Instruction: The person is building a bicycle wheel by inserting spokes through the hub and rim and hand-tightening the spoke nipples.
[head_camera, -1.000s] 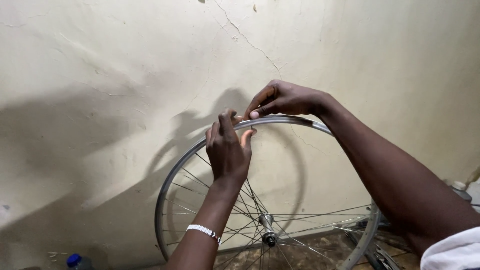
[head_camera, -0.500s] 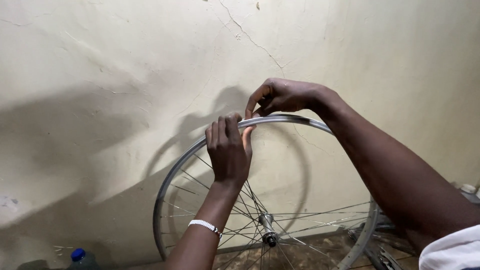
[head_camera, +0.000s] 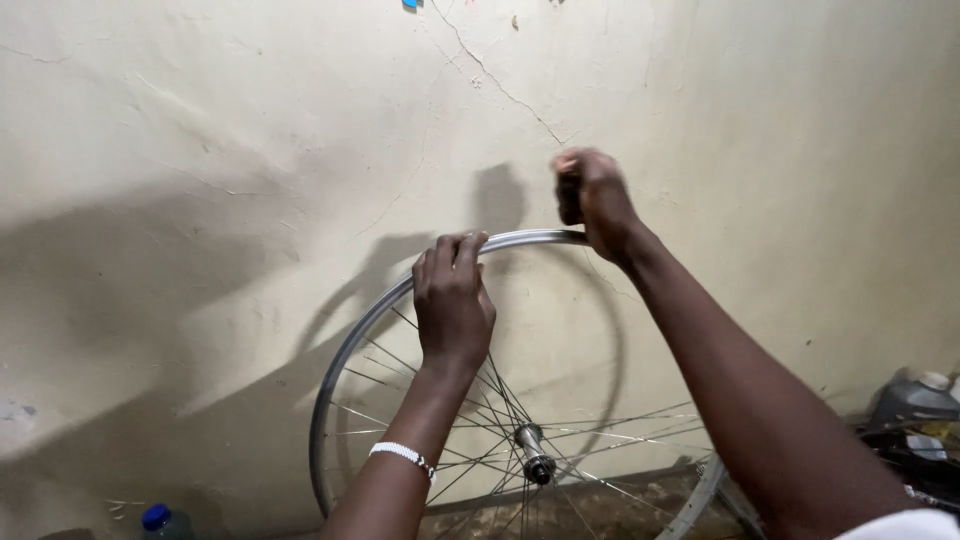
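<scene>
A bare silver bicycle wheel rim (head_camera: 345, 360) with thin spokes and a hub (head_camera: 536, 464) stands upright against a cream wall. My left hand (head_camera: 453, 300), with a white beaded bracelet at the wrist, grips the top of the rim, fingers curled over it. My right hand (head_camera: 594, 198) is raised just above the rim's top, to the right of the left hand, its fingers closed in a fist. Whether anything small is pinched in it cannot be seen.
The cracked, stained wall (head_camera: 200, 150) fills the background. A bottle with a blue cap (head_camera: 160, 520) stands at the bottom left. A grey plastic container (head_camera: 915, 400) and dark bike parts (head_camera: 910, 460) sit at the right edge. The floor under the wheel is dirty.
My right hand has lifted off the rim and moved right, closing into a fist. My left hand keeps its grip on the rim's top.
</scene>
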